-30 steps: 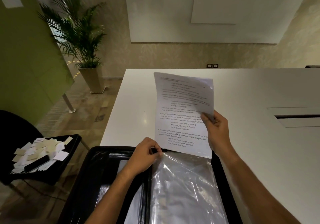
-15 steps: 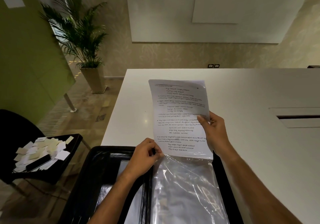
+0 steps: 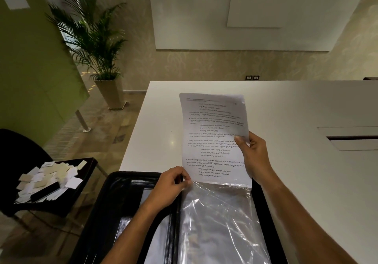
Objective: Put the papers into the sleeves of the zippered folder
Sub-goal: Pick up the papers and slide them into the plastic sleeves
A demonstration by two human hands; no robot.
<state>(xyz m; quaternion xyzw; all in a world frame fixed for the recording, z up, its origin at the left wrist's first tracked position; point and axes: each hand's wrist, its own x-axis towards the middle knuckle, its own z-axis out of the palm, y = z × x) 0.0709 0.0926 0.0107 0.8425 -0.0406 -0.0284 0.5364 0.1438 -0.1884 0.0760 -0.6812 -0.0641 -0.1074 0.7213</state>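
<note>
A black zippered folder lies open at the near edge of the white table, with clear plastic sleeves on its right half. My right hand grips the right edge of a printed sheet of paper, held upright, its bottom edge at the mouth of the top sleeve. My left hand pinches the sleeve's top left corner, next to the paper's lower left corner. More paper shows pale in a sleeve on the folder's left half.
The white table stretches away to the right, with a slot in its top. A black chair at the left carries a phone and several paper scraps. A potted palm stands beyond it on the floor.
The sheet has swung from tilted to nearly upright and come down, its bottom edge now at the sleeve's mouth. My left hand has stayed at the sleeve corner.
</note>
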